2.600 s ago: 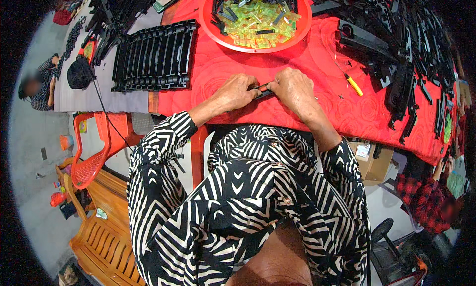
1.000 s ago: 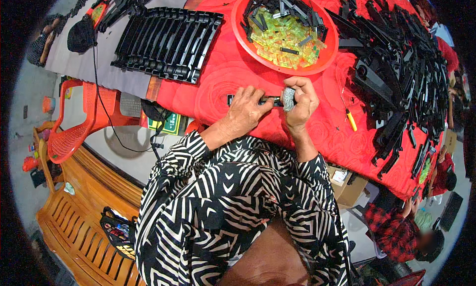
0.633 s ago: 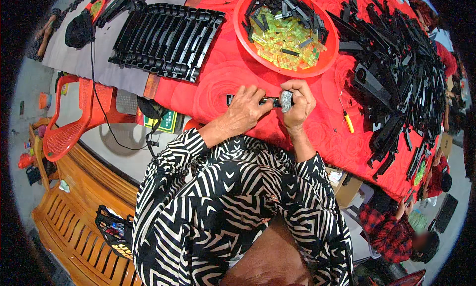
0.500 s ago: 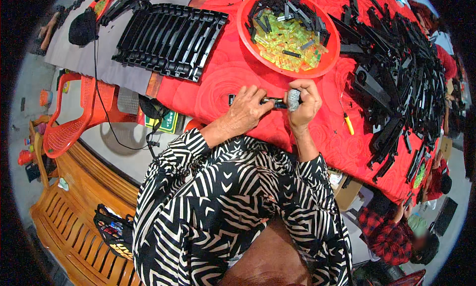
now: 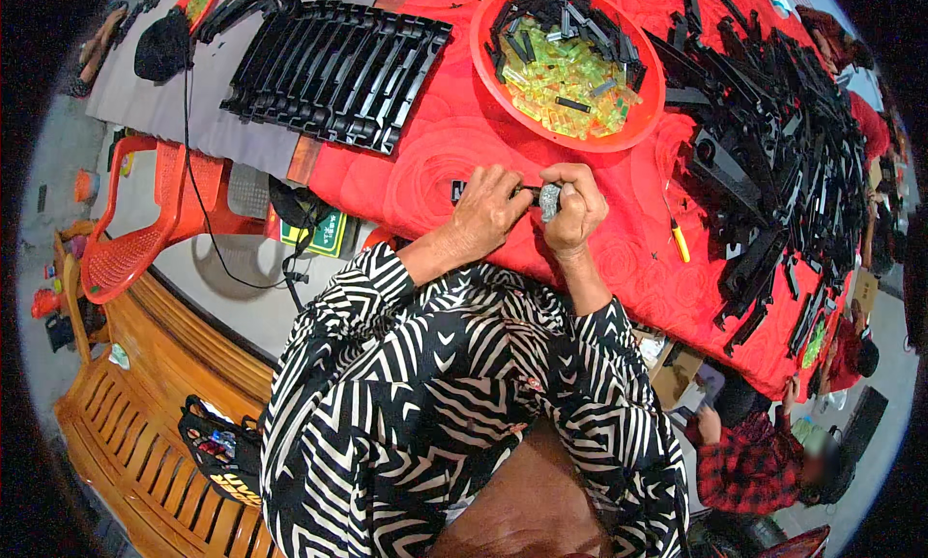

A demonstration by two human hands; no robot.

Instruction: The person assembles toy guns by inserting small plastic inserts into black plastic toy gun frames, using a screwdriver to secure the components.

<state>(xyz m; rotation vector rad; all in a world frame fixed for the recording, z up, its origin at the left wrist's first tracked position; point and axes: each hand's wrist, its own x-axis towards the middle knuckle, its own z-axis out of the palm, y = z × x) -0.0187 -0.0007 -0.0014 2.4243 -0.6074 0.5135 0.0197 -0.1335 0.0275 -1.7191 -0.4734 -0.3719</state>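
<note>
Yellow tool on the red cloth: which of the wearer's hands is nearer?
Right. The right hand is to the left of the yellow tool, apart from it; the left hand is farther left, beyond the right hand.

Part (image 5: 458,190) I'm holding: blk plastic, w/ some shine. Lump (image 5: 550,201) in my grip: rough, mottled, mat'l unclear. Cloth (image 5: 411,190) beneath: fabric, textured w/ swirls. Bowl (image 5: 485,79): smooth, glossy plastic; chips (image 5: 551,86) in it: see-thru, shiny plastic. Strips (image 5: 338,123) & pile (image 5: 764,161): plastic, semi-gloss. My shirt (image 5: 333,403): matt cloth. Bench (image 5: 174,452): smooth wood, varnished look. Chair (image 5: 116,268): perf'd plastic.
</note>
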